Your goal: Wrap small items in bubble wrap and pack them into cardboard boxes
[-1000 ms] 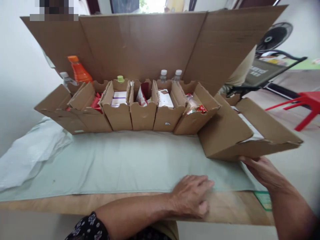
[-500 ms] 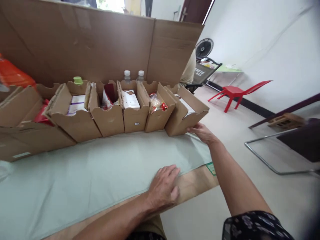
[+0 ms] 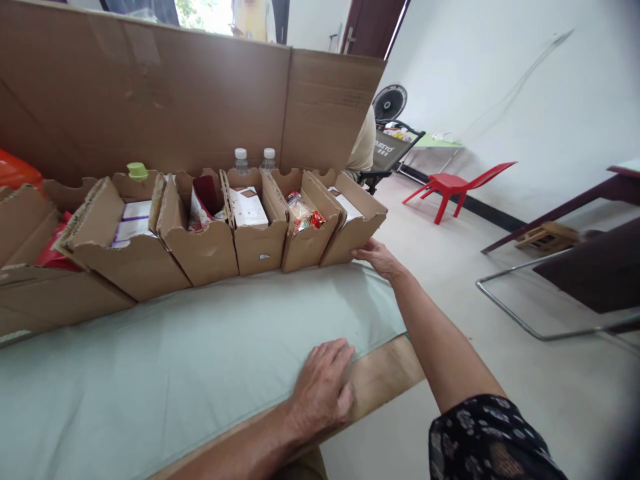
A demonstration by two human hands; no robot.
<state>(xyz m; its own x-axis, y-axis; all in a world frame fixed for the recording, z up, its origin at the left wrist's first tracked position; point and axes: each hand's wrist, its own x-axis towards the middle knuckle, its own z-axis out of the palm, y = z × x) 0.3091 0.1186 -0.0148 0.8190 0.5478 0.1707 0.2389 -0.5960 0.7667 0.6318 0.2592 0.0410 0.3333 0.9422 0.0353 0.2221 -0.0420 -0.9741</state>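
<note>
Several open cardboard boxes stand in a row on a pale green cloth [image 3: 240,313]. My right hand [image 3: 379,259] is at the lower right corner of the rightmost box [image 3: 356,235], fingers against its side and partly hidden by it; a white packet [image 3: 346,203] lies inside. My left hand [image 3: 324,385] rests on the cloth's near edge, fingers spread, holding nothing. The neighbouring box [image 3: 306,243] holds a red and clear packet [image 3: 303,212]. Further left, a box [image 3: 257,245] contains a white carton [image 3: 249,207].
A tall cardboard panel [image 3: 200,100] stands behind the boxes, with two clear bottles [image 3: 241,162] before it. At the right are a red chair [image 3: 453,183], a metal-framed seat [image 3: 590,283] and a fan [image 3: 390,103]. A person in light clothing [image 3: 364,147] is partly hidden by the panel.
The rightmost box has shifted left against its neighbour, and my right hand has moved with it. The whole view has turned slightly to the right. My left hand stays on the near edge.
</note>
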